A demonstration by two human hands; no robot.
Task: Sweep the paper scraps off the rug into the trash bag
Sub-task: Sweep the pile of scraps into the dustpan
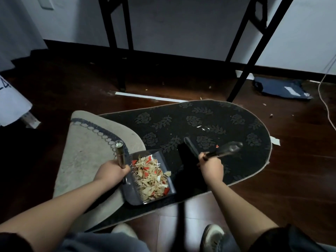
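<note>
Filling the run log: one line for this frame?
left hand grips dustpan handle | right hand grips brush | dustpan full | scraps left on rug

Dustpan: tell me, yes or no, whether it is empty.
No: the dustpan, gripped by the left hand, holds a heap of paper scraps.

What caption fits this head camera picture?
Left hand holds a dustpan full of scraps; right hand grips the brush on the rug.

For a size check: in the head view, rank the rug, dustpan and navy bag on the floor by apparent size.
1. Rug
2. Dustpan
3. Navy bag, though it lies farther away, so its rank against the dustpan is unsure.
</note>
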